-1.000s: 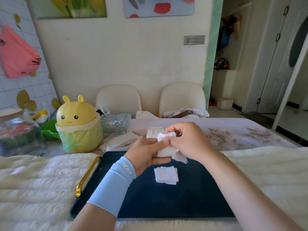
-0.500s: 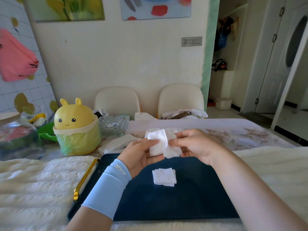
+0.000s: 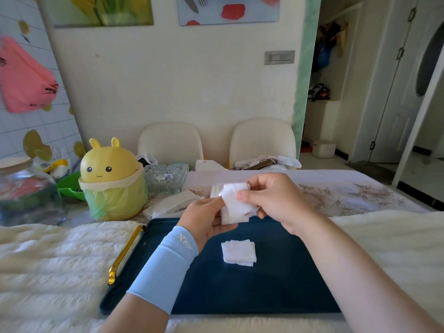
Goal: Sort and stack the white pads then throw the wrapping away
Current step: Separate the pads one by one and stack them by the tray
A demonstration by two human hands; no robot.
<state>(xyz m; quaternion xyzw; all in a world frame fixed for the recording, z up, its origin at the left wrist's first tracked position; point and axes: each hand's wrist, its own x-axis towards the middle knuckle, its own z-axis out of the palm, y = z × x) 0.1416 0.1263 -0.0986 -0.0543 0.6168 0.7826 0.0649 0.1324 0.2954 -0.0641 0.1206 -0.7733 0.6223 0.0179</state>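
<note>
- Seen from the person's head: both hands are raised together over the 12 o'clock edge of a dark blue tray [image 3: 276, 284], meeting on a small bunch of white pads [image 3: 234, 209].
- The left hand [image 3: 206, 219], with a pale blue sleeve [image 3: 165, 263] at the wrist, holds the bunch from its 9 o'clock side with fingers curled round it. The right hand [image 3: 271, 200] pinches the front pad between thumb and fingertips from 3 o'clock.
- A short, slightly uneven stack of pads [image 3: 239, 253] lies on the tray, just toward 12 o'clock of its middle.
- The step looks like peeling one pad free. Done well, the right pinch takes a single layer while the left holds the rest firm.
- The freed pad should land flat, corners matched to the stack, as the soft pads probably skew easily.
- A yellow rabbit-shaped bin [image 3: 113, 186] stands at 10 o'clock of the tray, likely where the wrapping goes. A white packet [image 3: 171, 205] lies between them. Whether it is the wrapping cannot be told.
</note>
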